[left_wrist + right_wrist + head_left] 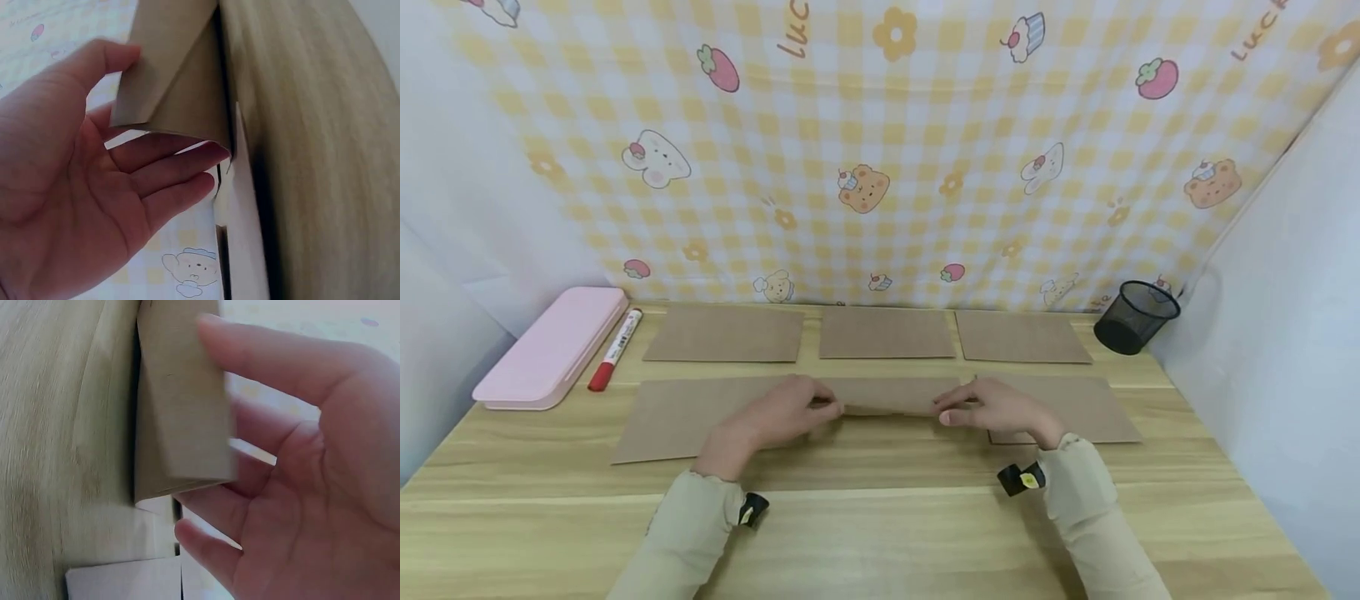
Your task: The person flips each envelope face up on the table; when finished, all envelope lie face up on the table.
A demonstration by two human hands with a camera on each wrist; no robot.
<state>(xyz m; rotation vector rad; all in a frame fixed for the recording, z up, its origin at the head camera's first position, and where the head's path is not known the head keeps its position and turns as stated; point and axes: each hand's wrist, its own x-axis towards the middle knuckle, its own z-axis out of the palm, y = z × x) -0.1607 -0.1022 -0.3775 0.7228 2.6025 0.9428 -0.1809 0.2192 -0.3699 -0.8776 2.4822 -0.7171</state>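
A brown kraft paper envelope [887, 393] lies in the middle of the front row, its near edge raised off the table. At its left end my left hand [786, 410] pinches that edge, thumb on the near face and fingers behind. My right hand [996, 408] pinches the right end in the same way. In the left wrist view the envelope [181, 81] shows a flap with a slanted edge and a bowed lower layer. The right wrist view shows the envelope [190, 425] with its layers slightly apart at the end, between thumb and fingers.
Flat kraft envelopes lie left [677, 417] and right [1060, 408] of the hands, with several in a back row [887, 333]. A pink case [553, 346] and a red-capped marker [615, 350] lie at left. A black mesh pen holder [1135, 317] stands at back right.
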